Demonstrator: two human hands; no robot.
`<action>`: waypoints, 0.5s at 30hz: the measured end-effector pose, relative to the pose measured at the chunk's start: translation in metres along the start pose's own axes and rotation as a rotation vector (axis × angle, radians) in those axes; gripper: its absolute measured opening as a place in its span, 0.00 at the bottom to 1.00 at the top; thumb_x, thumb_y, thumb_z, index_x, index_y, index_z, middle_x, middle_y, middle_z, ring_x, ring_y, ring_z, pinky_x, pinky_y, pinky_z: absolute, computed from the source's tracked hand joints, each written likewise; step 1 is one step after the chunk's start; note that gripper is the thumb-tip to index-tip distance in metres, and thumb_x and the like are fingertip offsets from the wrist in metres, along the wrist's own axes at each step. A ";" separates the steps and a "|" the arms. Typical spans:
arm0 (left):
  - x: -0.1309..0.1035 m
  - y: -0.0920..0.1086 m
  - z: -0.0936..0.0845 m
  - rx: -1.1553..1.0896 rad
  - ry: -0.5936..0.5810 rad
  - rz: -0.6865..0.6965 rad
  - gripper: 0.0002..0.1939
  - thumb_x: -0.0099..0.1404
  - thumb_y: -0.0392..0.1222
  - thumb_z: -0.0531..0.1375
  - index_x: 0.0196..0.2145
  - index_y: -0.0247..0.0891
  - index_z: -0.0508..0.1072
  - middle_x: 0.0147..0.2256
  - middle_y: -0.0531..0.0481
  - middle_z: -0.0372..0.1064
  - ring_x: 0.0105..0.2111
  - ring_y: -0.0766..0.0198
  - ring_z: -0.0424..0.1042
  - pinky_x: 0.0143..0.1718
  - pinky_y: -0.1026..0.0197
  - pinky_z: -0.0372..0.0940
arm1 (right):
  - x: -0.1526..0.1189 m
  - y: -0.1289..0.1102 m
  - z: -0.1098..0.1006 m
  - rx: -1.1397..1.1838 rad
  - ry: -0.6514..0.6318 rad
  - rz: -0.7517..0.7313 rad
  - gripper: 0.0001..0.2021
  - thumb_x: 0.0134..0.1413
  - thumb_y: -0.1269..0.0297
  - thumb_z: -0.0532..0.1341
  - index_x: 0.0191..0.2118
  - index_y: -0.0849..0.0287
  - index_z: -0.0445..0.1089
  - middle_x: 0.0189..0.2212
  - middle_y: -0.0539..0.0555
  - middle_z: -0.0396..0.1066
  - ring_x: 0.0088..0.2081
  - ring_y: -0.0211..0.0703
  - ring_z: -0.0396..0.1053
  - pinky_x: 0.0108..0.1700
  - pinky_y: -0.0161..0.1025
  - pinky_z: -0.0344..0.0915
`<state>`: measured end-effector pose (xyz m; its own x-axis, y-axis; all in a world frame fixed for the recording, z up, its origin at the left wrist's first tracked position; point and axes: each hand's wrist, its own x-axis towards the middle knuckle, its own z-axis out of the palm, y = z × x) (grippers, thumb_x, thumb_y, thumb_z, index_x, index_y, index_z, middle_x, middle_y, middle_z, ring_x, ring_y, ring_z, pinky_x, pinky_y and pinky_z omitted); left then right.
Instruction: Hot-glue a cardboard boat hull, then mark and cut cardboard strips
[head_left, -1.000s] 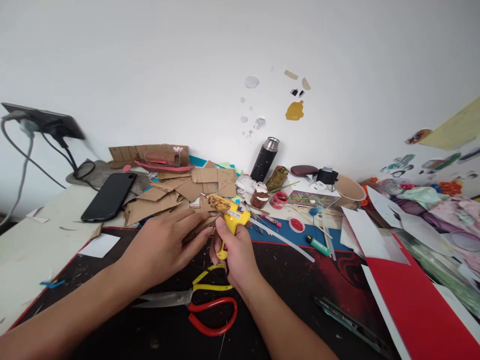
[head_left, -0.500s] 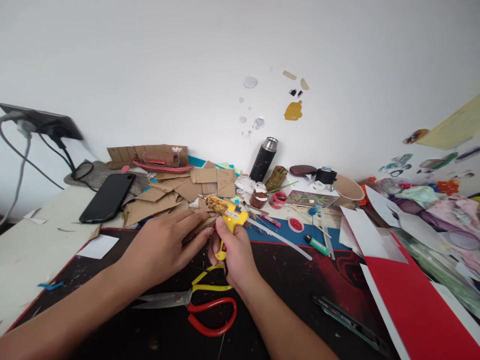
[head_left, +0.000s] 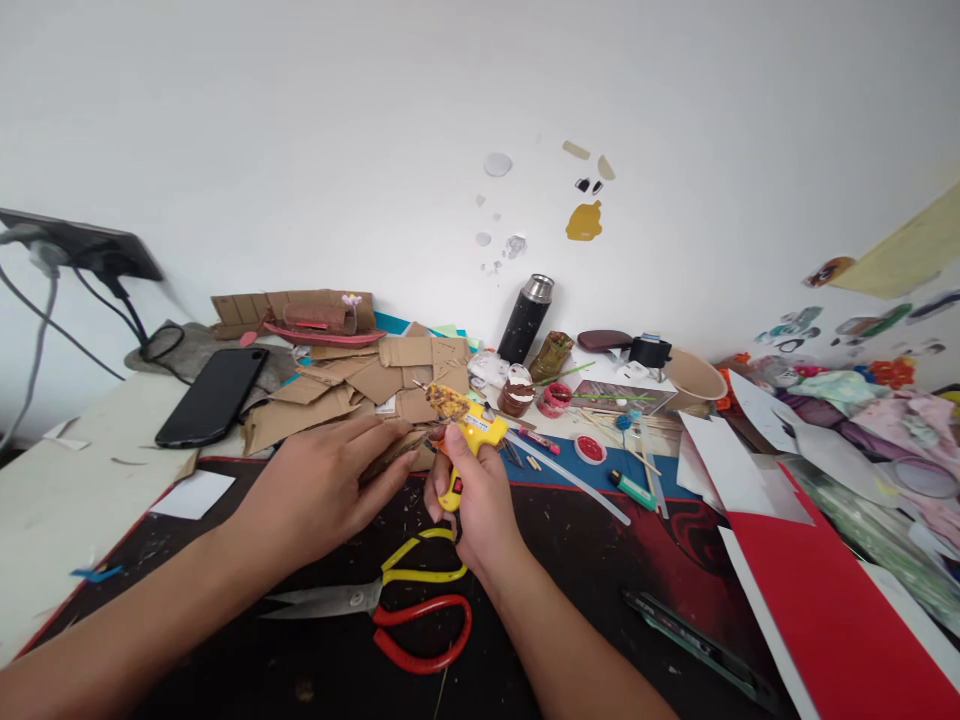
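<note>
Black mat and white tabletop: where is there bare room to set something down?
Mostly bare: black mat between right forearm and box cutter; white tabletop between phone and blue scrap. Crowded: along the wall, with cardboard pieces, paint jars and flask.

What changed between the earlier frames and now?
The right hand has moved the yellow glue gun slightly to the right, away from the left hand, widening the gap between them. Nothing was visibly taken hold of or let go. The left hand still holds a brown piece; the scissors and phone stayed put.
</note>
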<state>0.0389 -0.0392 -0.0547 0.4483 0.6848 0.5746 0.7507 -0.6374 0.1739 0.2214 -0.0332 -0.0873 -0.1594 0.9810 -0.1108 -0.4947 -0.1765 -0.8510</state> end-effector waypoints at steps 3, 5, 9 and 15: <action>-0.001 -0.003 0.000 0.017 -0.018 -0.034 0.21 0.84 0.50 0.51 0.46 0.38 0.82 0.41 0.42 0.85 0.34 0.54 0.83 0.35 0.55 0.73 | 0.001 -0.003 0.000 -0.002 0.048 -0.007 0.32 0.47 0.32 0.78 0.36 0.57 0.71 0.16 0.40 0.62 0.12 0.32 0.56 0.14 0.30 0.43; -0.001 -0.005 -0.001 0.007 -0.039 -0.063 0.21 0.83 0.51 0.52 0.46 0.39 0.82 0.41 0.42 0.85 0.34 0.54 0.83 0.35 0.55 0.73 | 0.002 -0.004 -0.001 -0.005 0.087 -0.007 0.30 0.47 0.36 0.79 0.37 0.57 0.72 0.16 0.39 0.62 0.12 0.32 0.57 0.14 0.30 0.43; 0.000 -0.007 -0.002 -0.014 -0.073 -0.106 0.22 0.82 0.53 0.53 0.50 0.38 0.83 0.43 0.41 0.85 0.36 0.51 0.84 0.37 0.53 0.74 | 0.004 -0.004 -0.002 -0.005 0.117 -0.014 0.25 0.48 0.42 0.79 0.37 0.57 0.72 0.15 0.39 0.62 0.12 0.33 0.57 0.14 0.30 0.44; 0.001 -0.012 -0.004 0.019 -0.065 -0.102 0.23 0.82 0.53 0.52 0.49 0.36 0.83 0.41 0.40 0.85 0.37 0.49 0.85 0.37 0.52 0.74 | 0.003 -0.003 -0.002 -0.032 0.047 -0.056 0.23 0.53 0.46 0.76 0.27 0.55 0.67 0.13 0.40 0.58 0.11 0.32 0.56 0.16 0.32 0.47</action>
<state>0.0289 -0.0321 -0.0530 0.3996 0.7675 0.5012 0.8027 -0.5570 0.2131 0.2246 -0.0293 -0.0861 -0.0920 0.9920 -0.0859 -0.4736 -0.1195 -0.8726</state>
